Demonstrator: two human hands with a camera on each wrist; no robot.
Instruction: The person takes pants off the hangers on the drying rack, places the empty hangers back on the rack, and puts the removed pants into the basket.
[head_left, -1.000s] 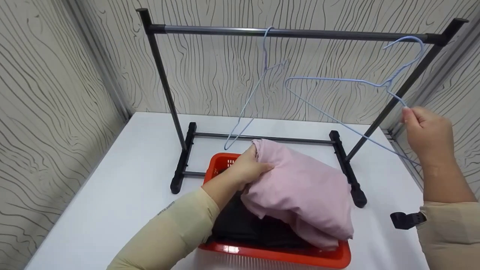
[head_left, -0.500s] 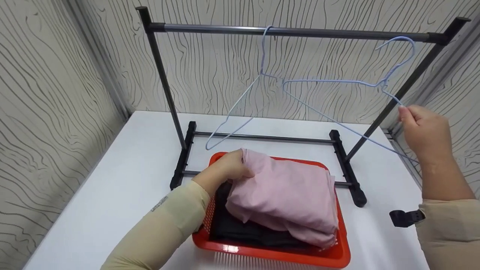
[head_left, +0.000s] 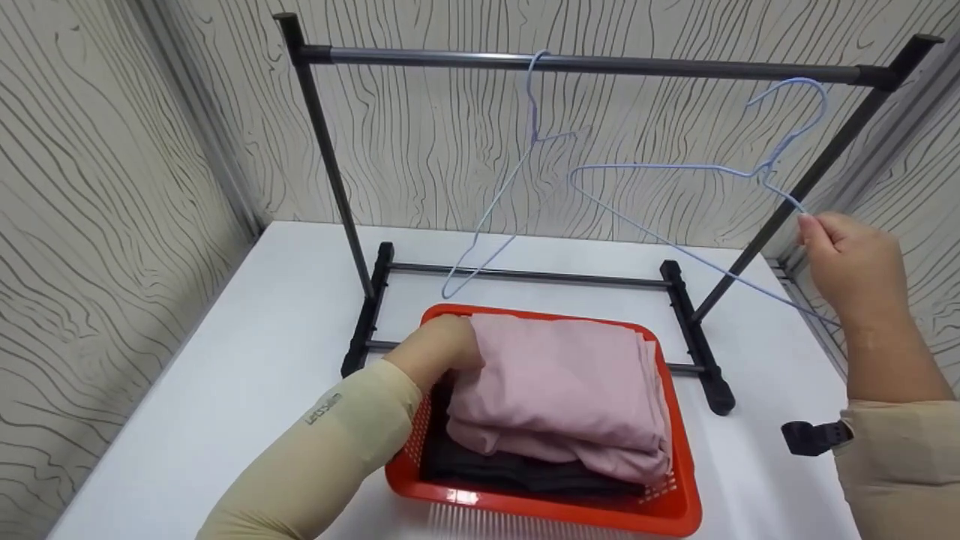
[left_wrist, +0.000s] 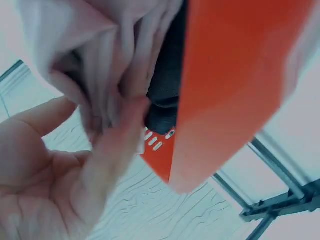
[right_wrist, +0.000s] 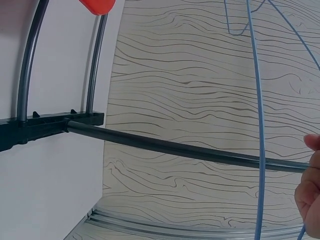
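Folded pink fabric [head_left: 559,375] lies on black cloth [head_left: 517,474] inside a red plastic basket [head_left: 540,510]. My left hand [head_left: 442,343] grips the pink stack's left edge, its fingertips hidden in the head view. The left wrist view shows the thumb and a finger on either side of the pink folds [left_wrist: 100,55], beside the basket wall [left_wrist: 225,90]. At the right, my right hand [head_left: 859,266] holds a light blue wire hanger [head_left: 660,165] by one shoulder. Its hook is raised just in front of the rack's top bar, apparently not hung on it.
A dark metal garment rack [head_left: 420,58] stands behind the basket on a white table [head_left: 225,360]. A second blue hanger [head_left: 534,124] hangs mid-bar. Patterned wall panels [head_left: 112,187] enclose the back and sides. A black strap end [head_left: 814,439] sticks out from the right sleeve.
My left hand has lowered the pink fabric leftward and down, so it lies flatter in the basket. The held hanger dipped slightly left. The hanging one swung left and back.
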